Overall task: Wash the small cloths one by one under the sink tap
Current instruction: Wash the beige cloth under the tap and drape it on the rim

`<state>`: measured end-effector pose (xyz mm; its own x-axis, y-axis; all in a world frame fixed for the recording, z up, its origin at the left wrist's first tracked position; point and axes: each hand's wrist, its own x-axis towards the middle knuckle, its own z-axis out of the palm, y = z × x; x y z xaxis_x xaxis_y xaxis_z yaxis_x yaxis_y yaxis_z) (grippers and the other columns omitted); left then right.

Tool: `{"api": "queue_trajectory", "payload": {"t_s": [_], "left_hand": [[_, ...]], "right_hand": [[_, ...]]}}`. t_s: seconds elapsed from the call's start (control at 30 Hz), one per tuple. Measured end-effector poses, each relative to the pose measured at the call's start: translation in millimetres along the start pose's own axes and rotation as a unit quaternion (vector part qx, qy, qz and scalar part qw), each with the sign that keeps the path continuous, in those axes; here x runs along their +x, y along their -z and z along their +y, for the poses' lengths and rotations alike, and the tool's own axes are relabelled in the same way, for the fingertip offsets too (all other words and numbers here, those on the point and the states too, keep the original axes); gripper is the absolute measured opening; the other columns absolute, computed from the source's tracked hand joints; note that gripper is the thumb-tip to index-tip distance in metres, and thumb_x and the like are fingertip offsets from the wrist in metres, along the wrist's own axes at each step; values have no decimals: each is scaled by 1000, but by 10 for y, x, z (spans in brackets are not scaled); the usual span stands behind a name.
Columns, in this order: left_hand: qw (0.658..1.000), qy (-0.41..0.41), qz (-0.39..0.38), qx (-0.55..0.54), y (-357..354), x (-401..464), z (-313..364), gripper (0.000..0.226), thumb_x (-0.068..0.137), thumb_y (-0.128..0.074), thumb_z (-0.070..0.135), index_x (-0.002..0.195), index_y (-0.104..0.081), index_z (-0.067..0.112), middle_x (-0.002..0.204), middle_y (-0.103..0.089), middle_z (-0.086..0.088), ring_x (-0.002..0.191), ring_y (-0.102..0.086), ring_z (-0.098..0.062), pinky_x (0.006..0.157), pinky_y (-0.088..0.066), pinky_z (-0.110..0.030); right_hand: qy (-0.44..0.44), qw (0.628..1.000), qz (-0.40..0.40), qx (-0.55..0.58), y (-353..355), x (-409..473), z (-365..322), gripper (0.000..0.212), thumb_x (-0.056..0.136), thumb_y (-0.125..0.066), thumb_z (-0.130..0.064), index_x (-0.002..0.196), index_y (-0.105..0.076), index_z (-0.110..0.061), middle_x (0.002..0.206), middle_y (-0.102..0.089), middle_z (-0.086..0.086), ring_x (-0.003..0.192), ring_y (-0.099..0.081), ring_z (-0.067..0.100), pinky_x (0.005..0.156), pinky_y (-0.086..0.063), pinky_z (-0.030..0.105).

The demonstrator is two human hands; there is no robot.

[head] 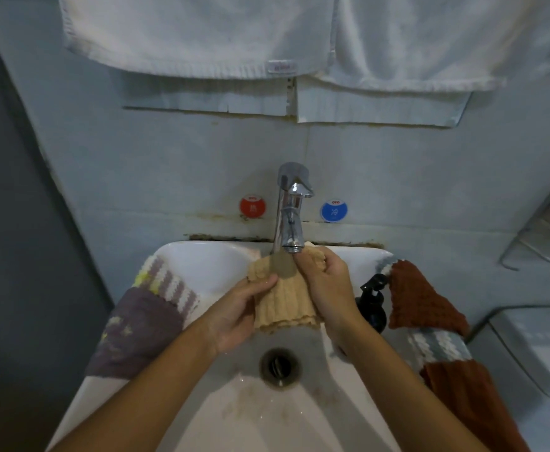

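A small beige ribbed cloth [283,298] hangs over the white sink [202,262], right under the chrome tap [291,207]. A wet grey patch shows on its top, below the spout. My left hand [234,314] pinches the cloth's left edge between thumb and fingers. My right hand [327,285] grips the cloth's upper right part, with fabric bunched in the fist. The drain [279,365] lies below the cloth, with water around it.
A purple cloth [136,334] and a striped one [169,282] lie on the sink's left rim. A rust-brown cloth [420,301] and a grey-white one [440,347] drape over the right rim beside a black object [373,298]. White towels [202,34] hang above; a wire rack [547,230] is at right.
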<state>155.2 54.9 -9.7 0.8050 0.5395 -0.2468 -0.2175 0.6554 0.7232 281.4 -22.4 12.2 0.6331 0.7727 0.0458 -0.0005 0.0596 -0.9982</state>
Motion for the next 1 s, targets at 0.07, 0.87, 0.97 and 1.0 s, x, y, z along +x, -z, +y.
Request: {"api": "queue_trajectory", "payload": {"t_s": [0.07, 0.87, 0.97, 1.0], "left_hand": [[999, -6, 14, 30, 10, 34, -27, 43, 83, -65, 15, 123, -61, 1, 115, -69, -17, 98, -69, -24, 81, -59, -33], [865, -216, 302, 339, -322, 48, -430, 37, 105, -34, 34, 82, -57, 18, 72, -62, 2, 66, -59, -4, 48, -41, -7], [846, -219, 305, 380, -279, 94, -465, 36, 106, -33, 30, 77, -53, 21, 72, -60, 2, 69, -62, -12, 58, -47, -15], [842, -217, 303, 391, -271, 105, -472, 35, 106, -33, 28, 77, -52, 21, 73, -60, 1, 73, -63, -17, 62, -49, -19]], "right_hand": [[23, 998, 21, -60, 7, -6, 4, 21, 99, -58, -34, 101, -64, -13, 96, -70, 8, 89, -68, 24, 76, -57, 37], [53, 986, 78, -140, -364, -177, 460, 47, 106, -39, -40, 75, -62, -13, 70, -64, 3, 65, -60, 11, 61, -47, 28], [71, 982, 81, -153, -360, -191, 460, 44, 107, -39, -29, 69, -56, -18, 66, -59, -3, 57, -52, -1, 54, -39, 14], [73, 981, 79, -158, -362, -193, 461, 44, 108, -39, -26, 66, -53, -20, 64, -56, -3, 56, -51, -1, 53, -37, 14]]}}
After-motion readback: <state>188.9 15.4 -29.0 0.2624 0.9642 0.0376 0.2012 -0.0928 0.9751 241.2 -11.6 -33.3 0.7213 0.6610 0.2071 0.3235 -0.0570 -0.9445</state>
